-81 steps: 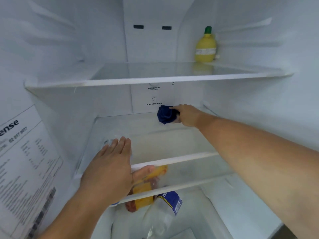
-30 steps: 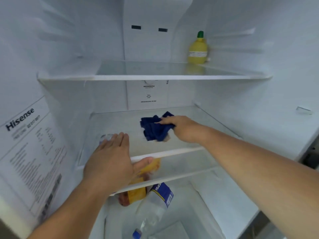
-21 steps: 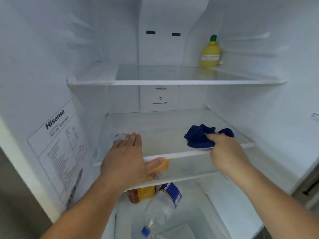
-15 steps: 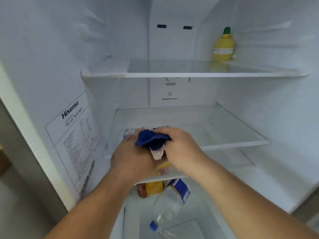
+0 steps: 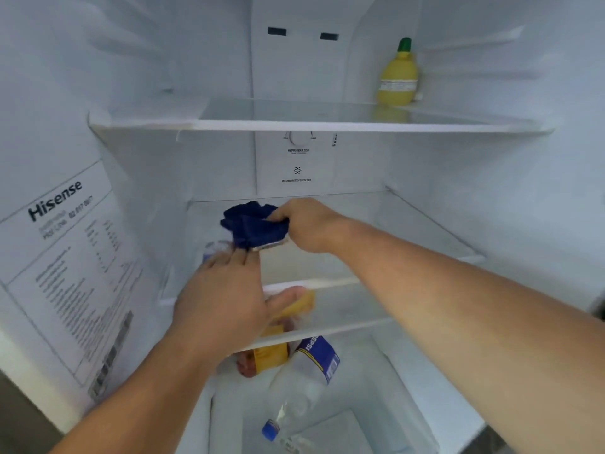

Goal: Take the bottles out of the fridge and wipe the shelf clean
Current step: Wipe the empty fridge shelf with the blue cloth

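Note:
My right hand [image 5: 307, 224] grips a crumpled dark blue cloth [image 5: 253, 224] and presses it on the glass middle shelf [image 5: 376, 244], toward the back left. My left hand [image 5: 226, 303] clamps the front edge of that shelf, palm flat on the glass and thumb under the rim. Just past its fingertips something small and clear [image 5: 214, 249] shows on the glass, too blurred to name. A yellow lemon-juice bottle with a green cap [image 5: 398, 75] stands at the back right of the top shelf [image 5: 294, 124]. A clear Pepsi bottle with a blue cap [image 5: 301, 385] lies in the bottom compartment.
A packet with yellow and red contents [image 5: 265, 355] lies under the middle shelf, partly behind my left hand. The left inner wall carries a Hisense label [image 5: 65, 257]. A control panel [image 5: 296, 158] sits on the back wall between the shelves.
My right hand has swept the cloth from the back of the shelf to the front, right and left, and now back toward the rear left. My left hand stayed on the shelf's front edge.

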Demonstrator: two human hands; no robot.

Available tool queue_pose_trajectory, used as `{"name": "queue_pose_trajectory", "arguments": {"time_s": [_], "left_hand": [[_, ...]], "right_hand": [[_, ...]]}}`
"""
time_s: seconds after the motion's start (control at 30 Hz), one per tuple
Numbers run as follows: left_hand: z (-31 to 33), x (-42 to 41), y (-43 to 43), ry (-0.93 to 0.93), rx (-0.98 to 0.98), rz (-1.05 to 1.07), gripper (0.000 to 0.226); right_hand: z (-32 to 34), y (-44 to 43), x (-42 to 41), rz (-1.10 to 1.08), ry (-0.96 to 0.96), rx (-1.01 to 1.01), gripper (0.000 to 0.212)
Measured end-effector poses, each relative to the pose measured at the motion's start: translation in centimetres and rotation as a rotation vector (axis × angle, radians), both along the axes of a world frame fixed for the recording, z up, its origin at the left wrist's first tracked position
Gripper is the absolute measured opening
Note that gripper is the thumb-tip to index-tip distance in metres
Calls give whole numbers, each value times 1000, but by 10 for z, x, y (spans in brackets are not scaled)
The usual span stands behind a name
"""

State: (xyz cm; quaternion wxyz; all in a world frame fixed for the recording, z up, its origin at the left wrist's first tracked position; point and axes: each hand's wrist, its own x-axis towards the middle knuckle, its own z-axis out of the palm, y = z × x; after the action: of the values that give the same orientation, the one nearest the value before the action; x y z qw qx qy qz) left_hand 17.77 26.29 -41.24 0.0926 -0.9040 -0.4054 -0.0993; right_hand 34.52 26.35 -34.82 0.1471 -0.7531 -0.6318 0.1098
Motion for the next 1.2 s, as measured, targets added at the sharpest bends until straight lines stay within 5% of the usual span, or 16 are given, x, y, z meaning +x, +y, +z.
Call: {"name": "queue_pose_trajectory", "arguments": {"time_s": [0.1,0.27,0.43,0.5,0.67,0.77,1.03,1.2], "left_hand": [[3,1,3,31,-79,-15,123],[2,1,0,-4,-108,-12,130],[1,7,1,-15,-89,-20,128],[1,7,0,-27,-90,-17,129],[-3,7,1,-70,-84,-23,119],[-2,6,-1,-72,-92,-22,113],[2,5,-1,-46,-66,-26,107],[-9,1,-9,-154,57,-59,79]], "right_hand": [[-21,-44,73,-318,-93,17,41],[-49,-142,88,-602,-199,86,65],[-28,-102,117,-665,-228,-44,30],[-18,-69,133,-618,-235,-96,11],[-7,15,158,-458,-224,-190,17],[-1,26,143,-466,-94,-112,41],[-21,69,21,62,86,29,53],[-16,71,-46,249,83,-20,62]]}}
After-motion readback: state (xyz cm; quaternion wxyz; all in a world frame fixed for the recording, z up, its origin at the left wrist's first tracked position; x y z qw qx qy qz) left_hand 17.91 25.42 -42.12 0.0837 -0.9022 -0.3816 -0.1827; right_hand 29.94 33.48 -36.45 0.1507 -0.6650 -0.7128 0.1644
